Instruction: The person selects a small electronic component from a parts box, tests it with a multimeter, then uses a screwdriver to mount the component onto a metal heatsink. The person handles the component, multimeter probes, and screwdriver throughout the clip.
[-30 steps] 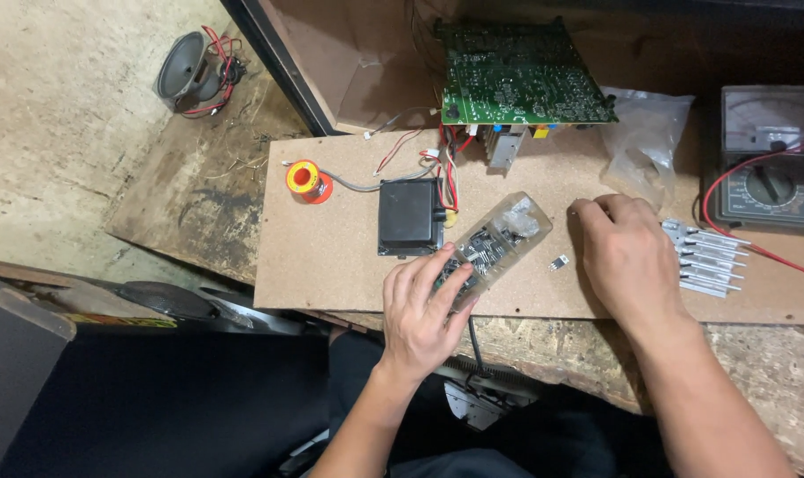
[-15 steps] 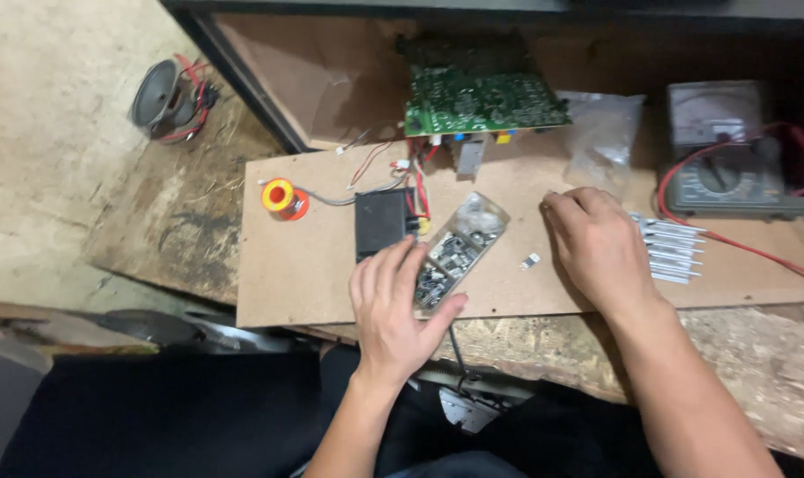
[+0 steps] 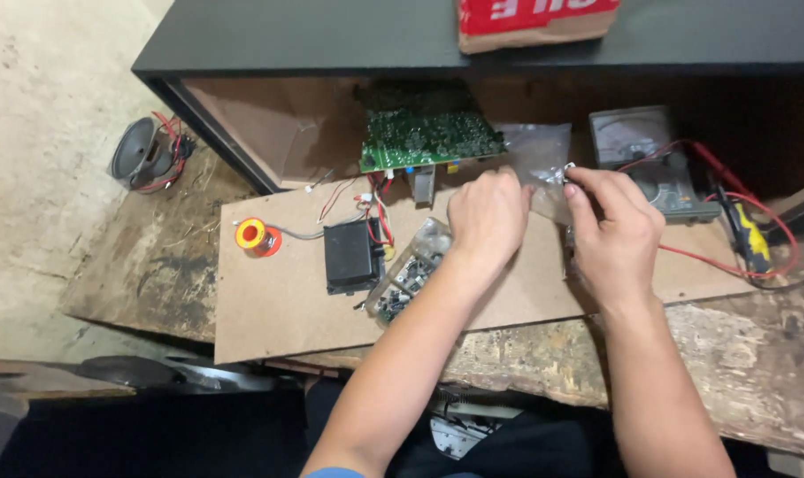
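While both hands meet over clear plastic bag (image 3: 539, 164), right hand (image 3: 610, 226) pinches bag's upper edge; left hand (image 3: 486, 221) curled just left, grip unclear; bag behind hands, beside green circuit board (image 3: 424, 137).

This is a small electronics repair workshop, rough and improvised. A thin brown hardboard sheet (image 3: 278, 310) serves as the work surface, laid over a worn, stained chipboard bench (image 3: 747, 372). On it lie a green populated circuit board (image 3: 424, 137) with red and white wires, a black rectangular transformer block (image 3: 350, 257), an orange spool of solder wire (image 3: 256, 237) and a clear plastic box of small parts (image 3: 408, 273). A grey analogue multimeter (image 3: 650, 159) with red leads sits at the right, and a loose grey loudspeaker cone (image 3: 141, 158) at the left.
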